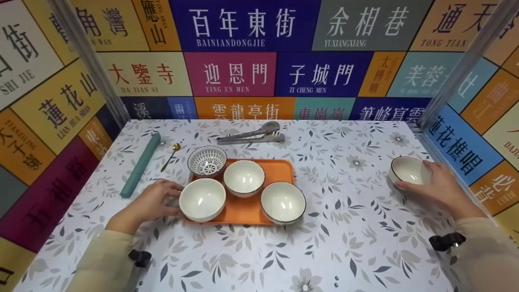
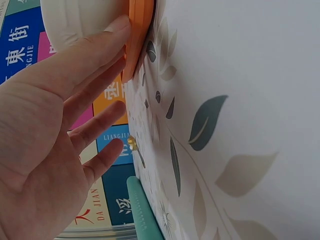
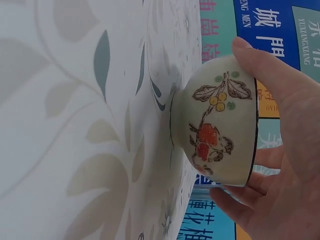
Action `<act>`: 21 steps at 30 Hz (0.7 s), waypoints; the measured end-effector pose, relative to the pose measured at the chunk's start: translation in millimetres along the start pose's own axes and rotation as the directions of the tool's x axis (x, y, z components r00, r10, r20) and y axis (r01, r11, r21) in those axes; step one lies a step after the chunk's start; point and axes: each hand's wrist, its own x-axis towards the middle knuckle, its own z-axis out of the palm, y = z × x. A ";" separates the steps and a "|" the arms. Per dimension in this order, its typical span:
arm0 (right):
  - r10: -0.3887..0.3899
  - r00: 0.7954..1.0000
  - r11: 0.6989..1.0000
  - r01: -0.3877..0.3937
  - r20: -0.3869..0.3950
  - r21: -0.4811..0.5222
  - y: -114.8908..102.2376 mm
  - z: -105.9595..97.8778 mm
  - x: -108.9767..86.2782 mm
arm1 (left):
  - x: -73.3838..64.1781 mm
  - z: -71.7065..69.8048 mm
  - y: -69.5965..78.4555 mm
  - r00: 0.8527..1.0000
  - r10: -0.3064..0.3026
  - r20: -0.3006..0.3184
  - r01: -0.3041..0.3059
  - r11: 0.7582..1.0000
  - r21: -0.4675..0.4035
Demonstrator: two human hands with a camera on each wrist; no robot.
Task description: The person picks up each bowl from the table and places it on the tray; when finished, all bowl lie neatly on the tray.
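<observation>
My right hand [image 1: 440, 184] grips a white bowl [image 1: 408, 172] with a dark rim at the table's right side. The right wrist view shows that bowl's painted fruit branch [image 3: 212, 135], with the thumb on one side and fingers on the other. My left hand [image 1: 156, 200] is beside a cream bowl [image 1: 202, 200] at the front left of an orange tray [image 1: 243, 215]. Its fingers are loosely spread, and the foremost digit [image 2: 120, 32] overlaps the bowl and tray edge. Also on the tray are two more white bowls [image 1: 244, 177] and a black-and-white patterned bowl [image 1: 207, 162] at the back left.
Behind the tray lie metal tongs [image 1: 253, 136]. A small gold spoon [image 1: 171, 157] and a long green stick-shaped object [image 1: 141, 166] rest to the left. The floral tablecloth [image 1: 344, 243] runs back to panels [image 1: 235, 73] covered in printed characters, with more panels at both sides.
</observation>
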 end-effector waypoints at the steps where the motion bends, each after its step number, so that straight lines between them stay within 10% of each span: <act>1: 0.004 1.000 1.000 -0.004 0.001 0.008 -0.1 -0.1 -0.2 | 0.0 0.0 0.3 1.000 0.000 -0.003 0.000 1.000 0.000; 21: -0.022 0.999 0.995 0.026 -0.038 0.095 -25.0 21.6 3.5 | 0.7 1.4 -3.4 1.000 -0.024 0.001 0.024 0.999 -0.035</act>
